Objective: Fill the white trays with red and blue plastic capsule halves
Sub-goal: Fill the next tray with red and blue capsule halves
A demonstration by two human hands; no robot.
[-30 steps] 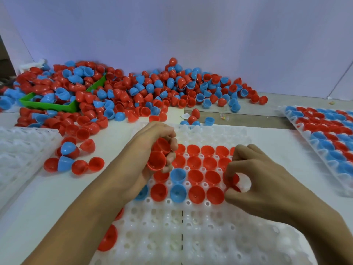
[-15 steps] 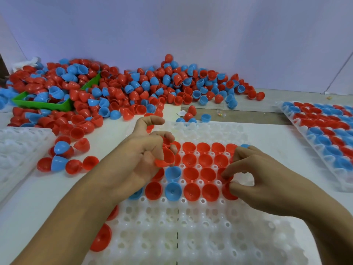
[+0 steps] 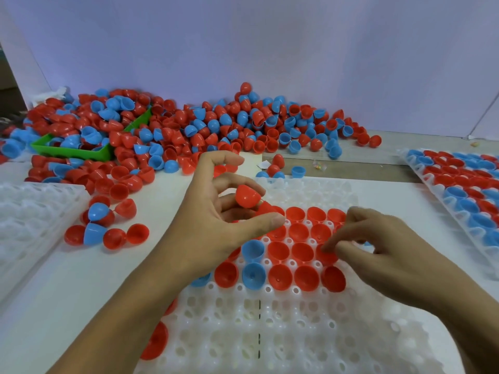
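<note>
1. The white tray (image 3: 270, 333) lies on the table (image 3: 67, 292); its middle rows hold red and blue capsule halves (image 3: 279, 276), open side up.
2. Above the tray's filled rows, the left hand (image 3: 213, 225) grips a red capsule half (image 3: 247, 195) in its curled fingers, dome side up.
3. Over the tray's right part, the right hand (image 3: 386, 255) pinches a red half (image 3: 328, 256) at a cell.
4. Beyond the tray, a loose pile of halves (image 3: 216, 125) spreads over a green bin (image 3: 73, 151).
</note>
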